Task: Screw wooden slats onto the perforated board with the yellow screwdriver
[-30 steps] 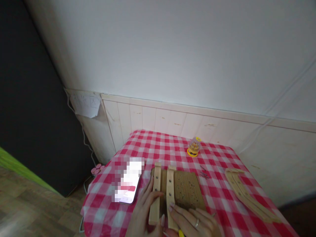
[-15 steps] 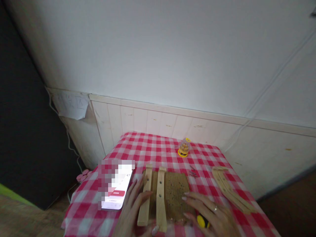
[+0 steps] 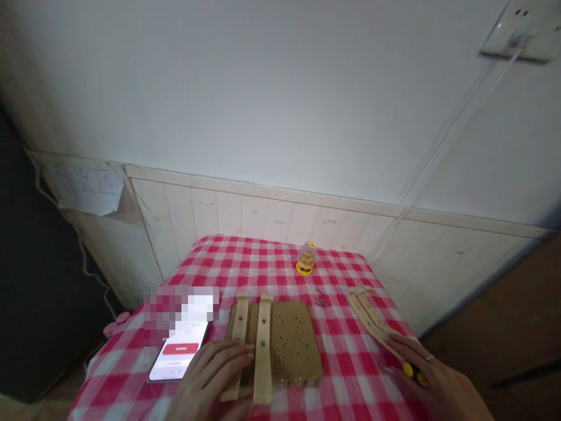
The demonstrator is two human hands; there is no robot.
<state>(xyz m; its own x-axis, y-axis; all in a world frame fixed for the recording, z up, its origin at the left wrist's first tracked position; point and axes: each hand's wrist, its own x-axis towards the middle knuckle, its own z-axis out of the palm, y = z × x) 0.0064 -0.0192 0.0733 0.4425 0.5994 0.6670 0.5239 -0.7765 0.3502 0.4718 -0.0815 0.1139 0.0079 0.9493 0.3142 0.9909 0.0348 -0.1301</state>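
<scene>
light: dim, soft, even | shadows: faint | blur: slight overall | edges: wide-angle bending, dark corners

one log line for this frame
left hand: on wooden slats over board | right hand: holds yellow tool, at curved strips | phone: lit, left of board

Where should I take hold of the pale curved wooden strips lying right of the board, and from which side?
Probably the near end of the pale curved wooden strips, coming from the table's right edge beside the right hand. They lie flat and thin on the red-checked tablecloth, so pinch across their narrow width.
</scene>
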